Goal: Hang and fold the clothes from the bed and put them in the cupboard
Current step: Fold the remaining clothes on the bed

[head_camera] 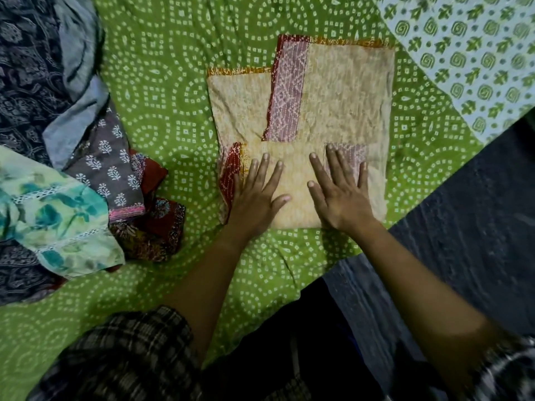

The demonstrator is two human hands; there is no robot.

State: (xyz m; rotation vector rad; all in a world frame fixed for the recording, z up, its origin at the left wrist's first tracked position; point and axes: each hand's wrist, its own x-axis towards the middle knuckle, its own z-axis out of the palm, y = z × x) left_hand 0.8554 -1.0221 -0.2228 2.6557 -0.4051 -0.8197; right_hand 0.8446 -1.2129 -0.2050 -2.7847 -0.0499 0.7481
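A folded yellow cloth with red and pink bands (341,99) lies flat on the green patterned bedsheet (173,82). My left hand (257,195) presses flat on its near left part, fingers straight and spread. My right hand (341,195) lies flat beside it on the near right part, fingers straight too. Neither hand holds anything.
A heap of unfolded clothes sits at the left: a dark floral garment (26,68), a grey cloth (78,82), a brown printed piece (110,166), a teal and cream garment (55,215). A white cloth with green prints (469,53) lies at the far right. The bed's edge and dark floor (477,212) are at right.
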